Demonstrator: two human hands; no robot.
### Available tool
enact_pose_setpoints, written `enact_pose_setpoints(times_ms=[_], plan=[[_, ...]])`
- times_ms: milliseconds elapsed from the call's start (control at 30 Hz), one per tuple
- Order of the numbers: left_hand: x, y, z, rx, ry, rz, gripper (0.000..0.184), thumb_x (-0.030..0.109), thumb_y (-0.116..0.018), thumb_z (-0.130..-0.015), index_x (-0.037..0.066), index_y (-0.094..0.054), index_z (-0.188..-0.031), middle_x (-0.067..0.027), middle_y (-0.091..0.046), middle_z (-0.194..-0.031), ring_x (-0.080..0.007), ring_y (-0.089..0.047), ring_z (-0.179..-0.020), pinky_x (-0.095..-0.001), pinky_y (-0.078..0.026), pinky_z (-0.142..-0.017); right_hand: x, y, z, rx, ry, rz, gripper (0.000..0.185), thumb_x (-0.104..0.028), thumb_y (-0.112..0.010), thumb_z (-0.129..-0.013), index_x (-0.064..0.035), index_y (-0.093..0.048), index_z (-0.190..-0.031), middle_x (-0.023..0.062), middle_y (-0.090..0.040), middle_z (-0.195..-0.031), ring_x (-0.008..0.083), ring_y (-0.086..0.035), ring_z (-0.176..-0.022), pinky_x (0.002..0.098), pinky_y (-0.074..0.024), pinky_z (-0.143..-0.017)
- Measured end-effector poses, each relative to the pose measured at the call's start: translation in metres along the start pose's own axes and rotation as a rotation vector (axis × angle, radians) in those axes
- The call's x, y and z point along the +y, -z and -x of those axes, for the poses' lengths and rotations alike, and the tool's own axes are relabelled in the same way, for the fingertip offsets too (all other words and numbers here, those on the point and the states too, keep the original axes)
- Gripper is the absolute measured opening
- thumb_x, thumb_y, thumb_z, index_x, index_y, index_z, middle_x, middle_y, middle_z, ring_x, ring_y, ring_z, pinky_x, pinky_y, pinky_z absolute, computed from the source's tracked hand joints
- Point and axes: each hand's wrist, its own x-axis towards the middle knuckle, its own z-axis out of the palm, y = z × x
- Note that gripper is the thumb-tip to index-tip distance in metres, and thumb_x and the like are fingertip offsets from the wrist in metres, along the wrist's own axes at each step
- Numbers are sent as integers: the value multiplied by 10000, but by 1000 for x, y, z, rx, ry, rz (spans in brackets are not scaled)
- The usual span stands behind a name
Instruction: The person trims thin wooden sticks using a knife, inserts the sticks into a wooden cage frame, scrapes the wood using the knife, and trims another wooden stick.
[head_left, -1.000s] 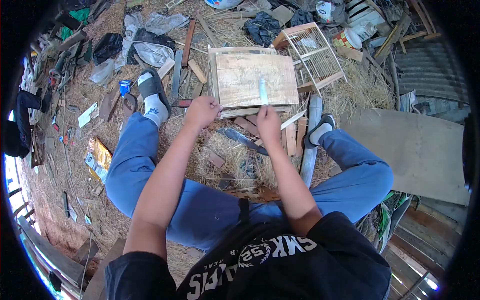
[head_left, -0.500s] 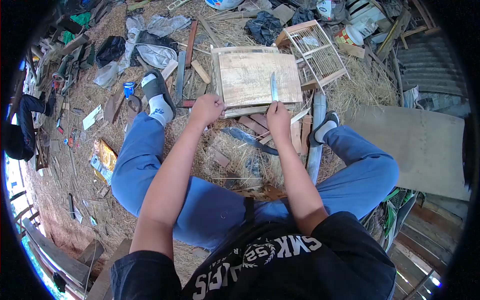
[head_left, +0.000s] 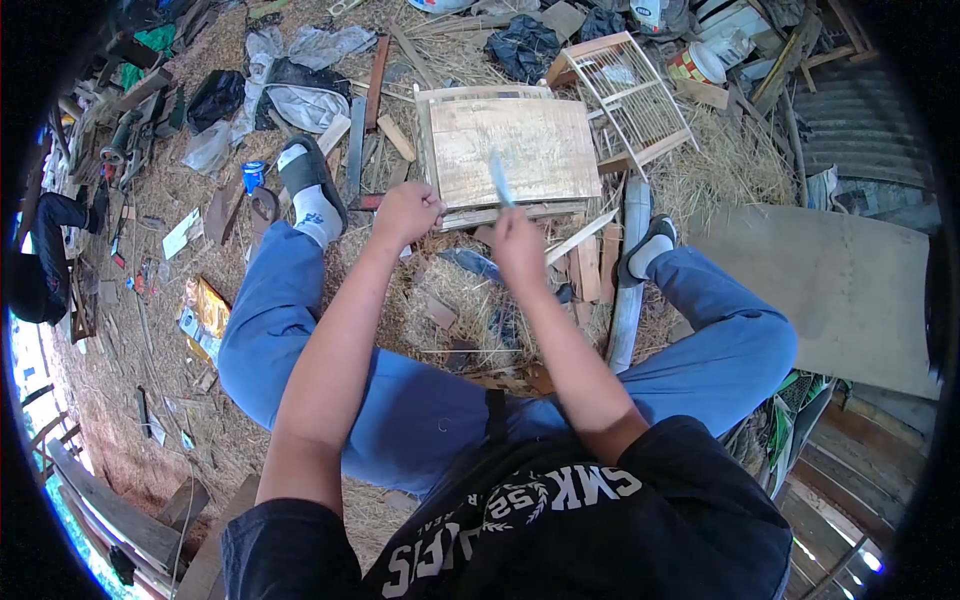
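the right hand [head_left: 520, 245] is closed round the handle of a knife [head_left: 501, 180], fingers wrapped together on it. the blade points away from the person, leaning a little to the left, and lies over the lower middle of a pale wooden board [head_left: 545, 140]. the blade is blurred, and i cannot tell if its edge touches the wood. the left hand [head_left: 406, 214] is at the near left corner of the board with its fingers curled in; i cannot tell whether they pinch the corner or only rest against it.

the board lies straight ahead of the person, between the two feet, on top of other pieces of wood whose edges show along its near and left sides. just to its right a wooden cage [head_left: 645, 105] with thin bars stands tilted. a small red thing [head_left: 371, 202] is beside the left hand, and a short wood block [head_left: 397, 138] lies left of the board.

the person sits with knees spread, in blue trousers [head_left: 420, 420] and a black shirt [head_left: 650, 540] with white print. a blue can [head_left: 253, 177] is left of the left foot, in a dark sandal [head_left: 325, 178]. a long grey beam [head_left: 629, 270] runs beside the right foot, and a wide flat sheet [head_left: 820, 290] lies farther right. straw [head_left: 735, 180] covers the ground near the cage.
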Motion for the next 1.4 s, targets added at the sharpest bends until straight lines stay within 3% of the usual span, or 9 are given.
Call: enact_pose_setpoints(times_ms=[200,333,400,533,800,1000,1100,1200,1400], plan=[[1,0,1,-14,-28,121,230,228,-730,-897,20,-702,-802,-77,-746,-738,-183,-737,-711,-332,-540,-672,11,22,-16,-30,39,100,347,-266,-490,-1024,16,-647,-895,297,-681,-834,500,-667,-806,568,-527,-738],[7,2,0,-12,-2,53,230,233,-723,-898,16,-718,-822,-75,-747,-733,-189,-732,-702,-336,-543,-679,8,15,-10,151,-87,-46,346,-288,-502,-1022,0,-662,-919,292,-683,-834,480,-678,-829,570,-532,-746],[5,5,-1,-53,-8,9,226,229,-718,-899,12,-723,-833,-78,-748,-736,-192,-727,-708,-336,-541,-686,-12,-9,10,-75,-14,60,343,-289,-500,-1018,-3,-663,-924,288,-679,-802,480,-680,-817,570,-532,-737],[1,8,-3,-67,-35,-69,223,228,-713,-898,16,-724,-829,-80,-751,-748,-196,-711,-697,-344,-535,-686,-29,-13,18,-141,57,45,344,-277,-488,-1019,6,-659,-922,292,-672,-782,493,-674,-793,576,-531,-727],[4,8,-4,-63,-66,-28,198,198,-695,-882,40,-733,-769,-84,-743,-744,-239,-710,-691,-384,-553,-709,12,21,-15,179,-22,60,319,-263,-496,-1010,1,-651,-919,296,-675,-800,494,-670,-789,578,-533,-735],[-1,8,-7,-99,-54,-4,238,237,-700,-899,24,-720,-793,-72,-739,-736,-202,-684,-694,-361,-516,-677,-9,-5,5,-81,6,71,335,-289,-501,-1018,-15,-659,-908,285,-679,-791,478,-677,-776,576,-530,-728],[3,7,-7,-93,-51,5,242,244,-706,-895,26,-716,-791,-67,-738,-734,-201,-683,-692,-363,-513,-675,-5,32,-9,22,-94,-59,337,-285,-517,-1016,-7,-658,-888,284,-679,-797,479,-674,-769,569,-529,-711],[3,9,-6,-85,-63,-23,243,249,-706,-892,25,-716,-798,-63,-737,-735,-200,-682,-692,-368,-513,-678,29,25,-26,213,-2,56,352,-276,-511,-1021,10,-650,-870,284,-677,-789,484,-671,-760,564,-528,-697],[-8,7,-14,-125,-21,8,232,223,-710,-892,12,-688,-799,-90,-720,-728,-223,-684,-688,-366,-513,-671,-9,0,2,35,-27,66,365,-282,-495,-1025,16,-654,-885,305,-670,-807,495,-669,-794,571,-523,-728]])
